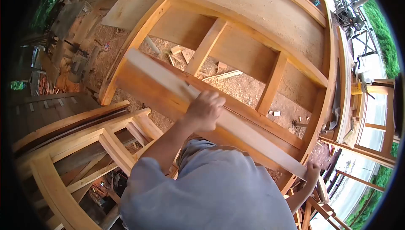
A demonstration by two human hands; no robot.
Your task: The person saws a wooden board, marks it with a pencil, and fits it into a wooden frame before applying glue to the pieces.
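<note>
A long, pale, flat wooden strip [253,135] lies slantwise across the near rail [168,103] of a large wooden frame [238,29]. My left hand [205,110] is closed over the strip near its middle, fingers curled; a small dark shape just beyond the fingers is too blurred to name. At the strip's right end, by the frame's corner, my right hand [312,171] grips the tip with bent fingers. Motion blurs the strip's far left end. Crosspieces [208,46] divide the frame beyond my hands.
Another slatted wooden frame [116,147] stands at lower left, close to my left arm. Wood shavings and offcuts [181,55] litter the ground below. A flat sheet [137,2] lies beyond the frame's left side. Timber rails [344,82] and a yellow object [358,88] are at right.
</note>
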